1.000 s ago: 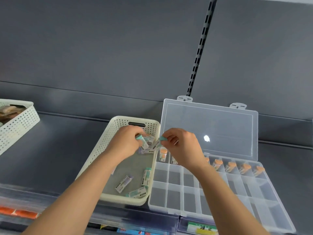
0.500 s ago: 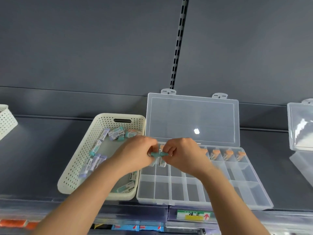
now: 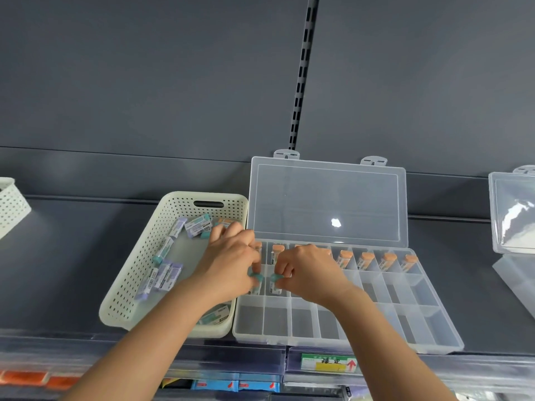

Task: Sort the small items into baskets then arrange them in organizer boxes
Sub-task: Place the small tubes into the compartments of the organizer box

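1. A white basket (image 3: 130, 285) stands on a dark shelf (image 3: 72, 256), and its right wall touches the box (image 3: 417, 328).
2. In the basket lie loose items (image 3: 163, 277) with purple or teal caps. Some are along the left wall, some at the back near the handle slot, and one is at the front, partly under the left forearm.
3. The box is clear plastic with three rows of compartments. Its lid (image 3: 327, 204) is open and leans on the back wall.
4. In the back row stand the orange tubes (image 3: 365, 259), one in each compartment that I can see. The hands hide part of this row.
5. The left hand (image 3: 231, 261) has its fingers curled narrow and pinches a teal tube (image 3: 256, 276) by the cap, over the first compartment of the middle row.
6. The right hand (image 3: 309, 270) pinches a second teal tube (image 3: 275, 278) in the same way, in the next compartment of that row.
7. If the two tubes touch the bottom, I cannot tell.
8. The front row shows only bare plastic.
9. At the far left is the corner of another basket (image 3: 11, 204), and at the far right is another clear box (image 3: 512, 215) with its lid up.
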A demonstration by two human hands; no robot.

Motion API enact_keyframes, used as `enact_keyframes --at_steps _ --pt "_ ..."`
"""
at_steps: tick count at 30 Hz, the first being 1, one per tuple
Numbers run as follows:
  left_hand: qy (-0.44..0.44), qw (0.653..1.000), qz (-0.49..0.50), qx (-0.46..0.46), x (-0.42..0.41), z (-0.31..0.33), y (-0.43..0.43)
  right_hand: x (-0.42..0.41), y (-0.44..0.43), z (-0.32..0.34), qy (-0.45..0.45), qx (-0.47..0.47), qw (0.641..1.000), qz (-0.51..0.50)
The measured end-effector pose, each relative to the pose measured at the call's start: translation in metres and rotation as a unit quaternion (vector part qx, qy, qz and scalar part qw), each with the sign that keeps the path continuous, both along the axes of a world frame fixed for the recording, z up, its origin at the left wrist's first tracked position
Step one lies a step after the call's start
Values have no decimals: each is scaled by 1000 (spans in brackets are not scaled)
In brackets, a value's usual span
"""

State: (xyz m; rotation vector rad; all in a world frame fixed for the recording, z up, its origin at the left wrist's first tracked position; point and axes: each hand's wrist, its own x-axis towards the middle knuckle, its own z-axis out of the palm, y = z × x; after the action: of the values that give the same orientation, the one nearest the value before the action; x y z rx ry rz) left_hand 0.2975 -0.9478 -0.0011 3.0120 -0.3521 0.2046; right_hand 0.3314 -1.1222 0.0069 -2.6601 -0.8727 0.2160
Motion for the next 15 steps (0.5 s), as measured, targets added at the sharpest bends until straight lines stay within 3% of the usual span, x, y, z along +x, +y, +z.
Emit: enact_keyframes --at_steps 15 --pt "1 1000 9 22 -6 0 -3 5 2 -1 -4 -30 999 11"
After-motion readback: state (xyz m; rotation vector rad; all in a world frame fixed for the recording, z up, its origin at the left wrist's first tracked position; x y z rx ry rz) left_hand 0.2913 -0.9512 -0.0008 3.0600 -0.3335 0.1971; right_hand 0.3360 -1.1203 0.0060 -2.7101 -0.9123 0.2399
